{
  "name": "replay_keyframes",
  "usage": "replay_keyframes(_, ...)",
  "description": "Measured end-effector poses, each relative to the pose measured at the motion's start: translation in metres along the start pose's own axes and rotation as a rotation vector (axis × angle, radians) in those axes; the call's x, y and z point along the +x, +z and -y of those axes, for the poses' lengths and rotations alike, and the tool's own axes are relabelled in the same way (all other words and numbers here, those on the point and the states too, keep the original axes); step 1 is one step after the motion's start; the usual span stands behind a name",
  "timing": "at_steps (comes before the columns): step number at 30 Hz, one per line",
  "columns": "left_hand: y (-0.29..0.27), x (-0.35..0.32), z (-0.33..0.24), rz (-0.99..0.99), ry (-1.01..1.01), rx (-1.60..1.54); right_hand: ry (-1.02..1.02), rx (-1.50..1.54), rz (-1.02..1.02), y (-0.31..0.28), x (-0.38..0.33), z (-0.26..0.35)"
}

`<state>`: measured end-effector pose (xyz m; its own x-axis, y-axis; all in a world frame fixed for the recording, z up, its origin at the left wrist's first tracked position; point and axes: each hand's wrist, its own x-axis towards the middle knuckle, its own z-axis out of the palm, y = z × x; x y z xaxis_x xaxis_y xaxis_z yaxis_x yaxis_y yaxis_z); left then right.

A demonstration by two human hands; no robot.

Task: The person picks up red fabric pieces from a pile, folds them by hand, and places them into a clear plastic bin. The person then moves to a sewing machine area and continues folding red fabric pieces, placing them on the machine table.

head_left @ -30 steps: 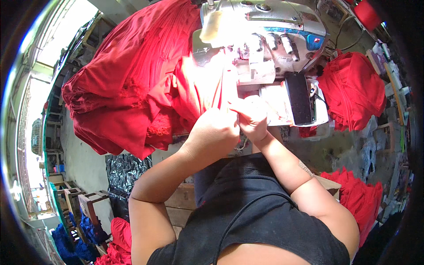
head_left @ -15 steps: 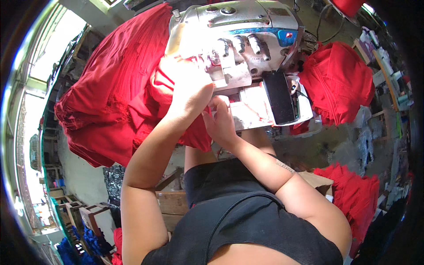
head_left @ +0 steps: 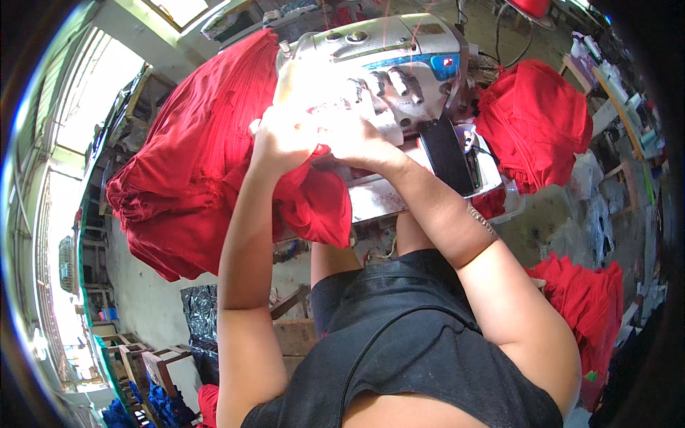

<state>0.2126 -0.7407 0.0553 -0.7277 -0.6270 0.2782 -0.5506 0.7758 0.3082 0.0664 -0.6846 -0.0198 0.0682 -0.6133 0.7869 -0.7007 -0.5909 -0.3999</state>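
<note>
- Red fabric [head_left: 314,192] bunched at front of sewing machine [head_left: 399,64], draped off the surface [head_left: 385,200] edge to hang slack.
- Left hand [head_left: 282,139] clenched on fabric, bunching it up.
- Right hand [head_left: 357,139] pressed on fabric near needle area; exact grip washed out by glare, cannot tell.
- Red piles: big one [head_left: 185,157] left, smaller [head_left: 535,121] right.

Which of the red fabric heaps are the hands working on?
The big left heap; both hands grip its edge at the sewing machine.

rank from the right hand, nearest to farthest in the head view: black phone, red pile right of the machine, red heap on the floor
From the right hand:
1. Black phone, lying on the machine bed just to its right.
2. Red pile, farther right, past the sewing machine.
3. Red heap, low on the right, down by the floor.
</note>
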Motion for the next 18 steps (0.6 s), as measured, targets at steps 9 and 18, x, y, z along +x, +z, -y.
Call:
replay_keyframes(9, 0.072, -0.068, 0.046, -0.559, 0.298, 0.393, 0.357, 0.03, -0.075, 0.001, -0.029, 0.033)
replay_keyframes(18, 0.063, -0.053, 0.021, -0.483, 0.384, 0.209, 0.319, 0.096, -0.237, 0.027, -0.067, 0.049)
